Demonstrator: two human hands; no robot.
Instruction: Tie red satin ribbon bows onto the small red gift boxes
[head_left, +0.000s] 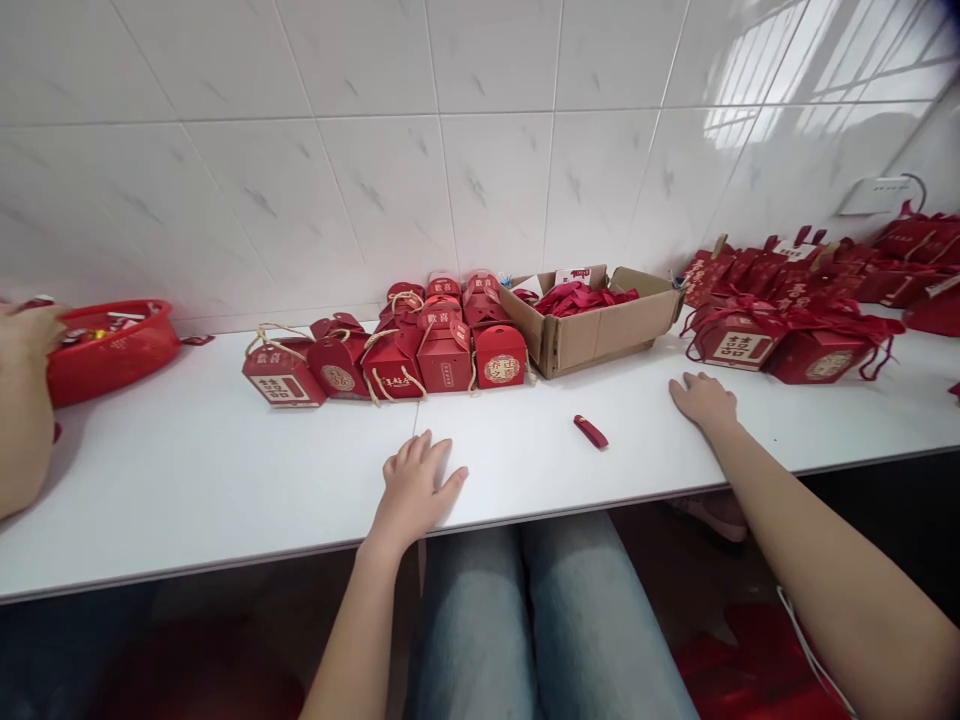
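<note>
My left hand (415,487) rests on the white table with its fingers spread and nothing in it. Just behind it stand several red gift boxes (444,352) with twine handles. My right hand (705,400) lies flat on the table, fingers apart, holding nothing. Nearest to it is a red gift box with a white label (739,345), tied with dark red ribbon. Between my hands lies a small folded strip of dark red ribbon (591,432). An open cardboard box (600,340) full of red ribbons stands behind that strip.
A red plastic basin (120,350) with small wrapped items sits at the left, partly behind a tan bag (26,405). More red boxes and bags (795,265) crowd the back right. A tiled wall (375,170) bounds the white table (225,500) behind.
</note>
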